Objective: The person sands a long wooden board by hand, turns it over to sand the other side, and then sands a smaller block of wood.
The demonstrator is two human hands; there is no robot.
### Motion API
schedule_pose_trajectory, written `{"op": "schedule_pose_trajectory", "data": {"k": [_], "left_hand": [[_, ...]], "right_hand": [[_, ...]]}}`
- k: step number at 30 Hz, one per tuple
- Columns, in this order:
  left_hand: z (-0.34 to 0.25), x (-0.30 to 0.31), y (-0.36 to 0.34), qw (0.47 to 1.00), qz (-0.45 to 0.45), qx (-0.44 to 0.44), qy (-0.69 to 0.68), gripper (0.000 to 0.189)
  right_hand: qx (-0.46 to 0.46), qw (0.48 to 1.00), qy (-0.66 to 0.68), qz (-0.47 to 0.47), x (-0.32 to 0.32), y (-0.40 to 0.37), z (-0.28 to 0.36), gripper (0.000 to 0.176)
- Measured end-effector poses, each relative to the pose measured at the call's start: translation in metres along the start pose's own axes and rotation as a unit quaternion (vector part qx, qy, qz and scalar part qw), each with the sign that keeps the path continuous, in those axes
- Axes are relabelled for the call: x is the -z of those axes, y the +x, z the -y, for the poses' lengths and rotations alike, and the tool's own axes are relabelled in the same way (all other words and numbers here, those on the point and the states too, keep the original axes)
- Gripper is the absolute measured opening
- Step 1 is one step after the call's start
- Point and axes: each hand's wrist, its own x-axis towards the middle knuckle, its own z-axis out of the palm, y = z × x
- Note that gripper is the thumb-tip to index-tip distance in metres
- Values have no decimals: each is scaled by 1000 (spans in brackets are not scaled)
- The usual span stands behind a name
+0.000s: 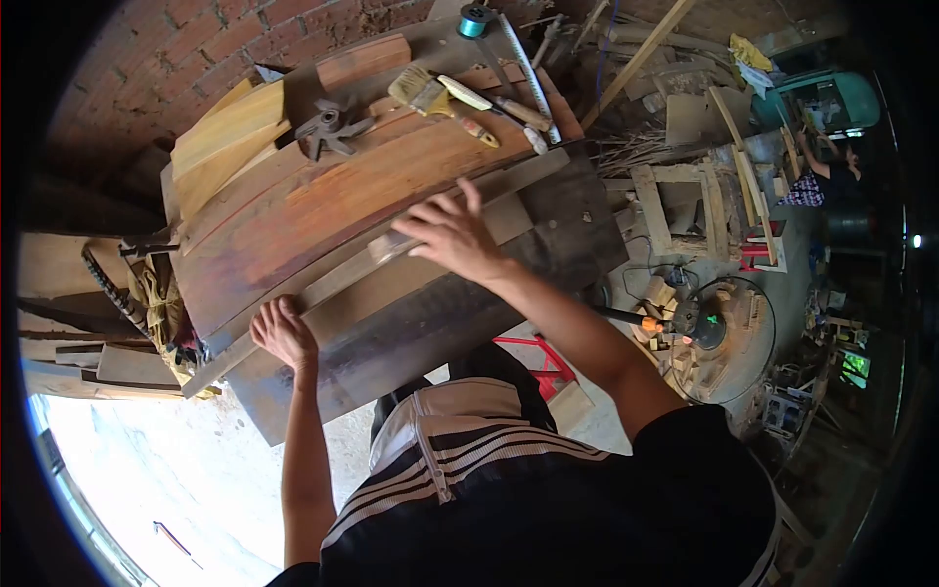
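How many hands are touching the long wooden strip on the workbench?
2. The left hand curls over the wooden strip near its lower end; the right hand lies open on it further up. None seems hidden.

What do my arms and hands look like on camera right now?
Both are bare: the left hand and the right hand wear no gloves, and no watch, ring or band shows on either. The forearms are uncovered. A black short sleeve covers the right upper arm. Between the arms is a black garment with white stripes and a zip.
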Motion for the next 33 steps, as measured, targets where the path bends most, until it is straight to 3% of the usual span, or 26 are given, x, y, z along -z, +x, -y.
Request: {"op": "schedule_pose_trajectory", "data": {"k": [3, 5, 6, 9, 11, 14, 15, 17, 19, 22, 23, 24, 25, 26, 28, 29, 30, 31, 33], "left_hand": [[-3, 1, 1, 1000, 26, 2, 14, 34], [-3, -2, 1, 999, -26, -13, 17, 34], [2, -3, -1, 1000, 10, 2, 14, 33], [1, -5, -2, 1000, -7, -1, 27, 33], [0, -4, -2, 999, -15, -4, 34, 33], [-1, -5, -2, 999, -9, 1, 36, 34], [-1, -3, -3, 999, 21, 14, 36, 34], [1, -1, 0, 998, 48, 22, 39, 34], [4, -5, -3, 999, 12, -9, 41, 34], [-1, -1, -2, 999, 13, -1, 38, 33], [0, 0, -1, 999, 29, 9, 36, 32], [0, 0, -1, 999, 34, 17, 32, 30], [-1, -2, 0, 999, 26, 26, 34, 30], [-2, -2, 1, 999, 17, 18, 31, 29], [-5, 2, -2, 999, -20, 12, 33, 27], [-9, 5, -1, 998, -46, 1, 35, 27], [-13, 13, 2, 999, 18, 24, 37, 27], [-11, 11, 2, 999, 19, 22, 29, 26], [-9, 13, 2, 997, 51, 18, 48, 26]], "right_hand": [[-3, 1000, 18, 9, 25, -5, -41, 52], [-104, 993, -37, 32, 58, -24, -98, 50], [-146, 987, -52, 48, 76, -38, -133, 50], [-227, 969, -94, 39, 101, -71, -203, 50], [-244, 963, -100, 51, 93, -70, -197, 48], [-117, 993, -10, 26, 64, -34, -109, 52], [-69, 996, 7, 57, 57, -23, -83, 56], [-36, 999, 22, 30, 41, -23, -75, 57], [-68, 997, -3, 44, 57, -28, -105, 53], [-221, 970, -100, 3, 85, -63, -192, 49], [-261, 960, -100, 18, 95, -72, -213, 50], [-316, 949, -4, 12, 94, -89, -244, 49], [-319, 944, -83, 3, 90, -112, -261, 52], [-327, 944, -31, -44, 90, -130, -262, 56], [-443, 889, 40, -106, 77, -161, -243, 58], [-462, 883, 44, -71, 79, -168, -219, 59], [-484, 873, 46, -39, 80, -173, -198, 60], [-478, 876, 54, -37, 74, -175, -183, 60], [-491, 868, 41, 60, 66, -173, -163, 64]]}}
